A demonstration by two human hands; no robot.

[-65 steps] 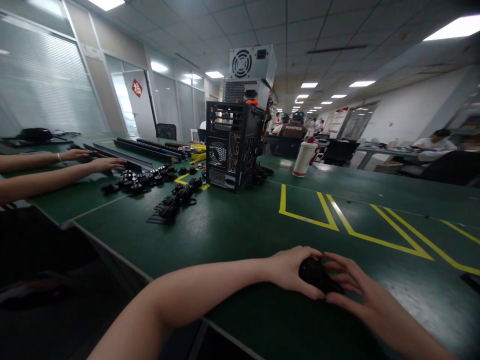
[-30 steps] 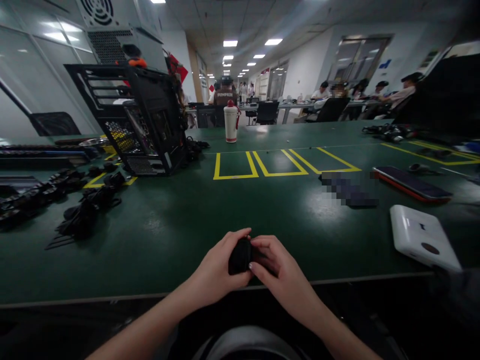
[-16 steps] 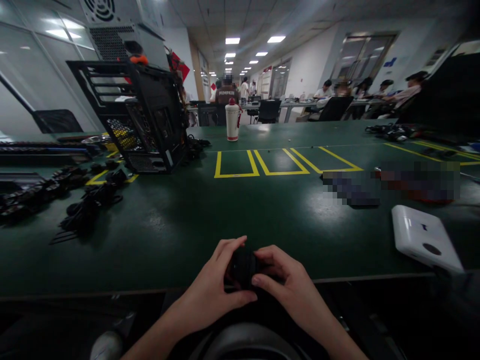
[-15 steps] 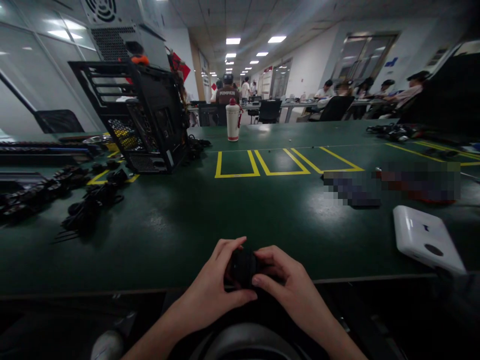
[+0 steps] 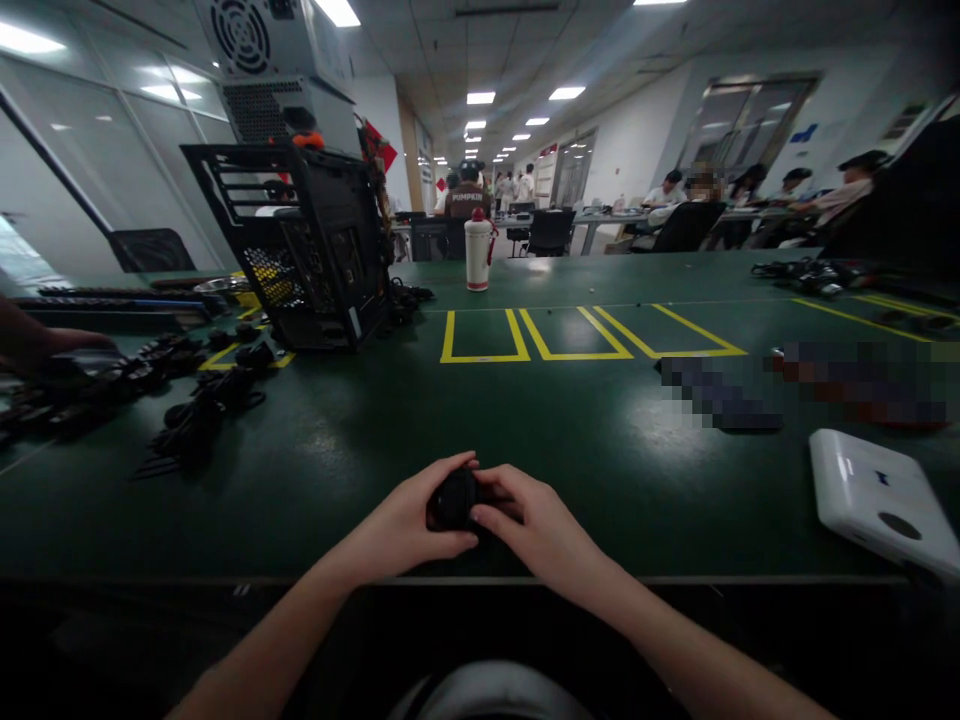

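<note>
Just above the table's front edge, a compact black bundle sits between my two hands; it is too dark to make out its kind. My left hand curls around its left side, fingers behind and thumb in front. From the right, my right hand grips the bundle with fingers and thumb. Further left on the table lie several bundles of black cable, apart from my hands.
The green table bears yellow tape outlines. An open black computer case stands back left, near a white bottle. At right lies a white device. Another person's arm reaches in at far left.
My hands and the black bundle have moved slightly left and up, further over the table. The camera view has shifted a little. Another person's arm has appeared at the far left.
</note>
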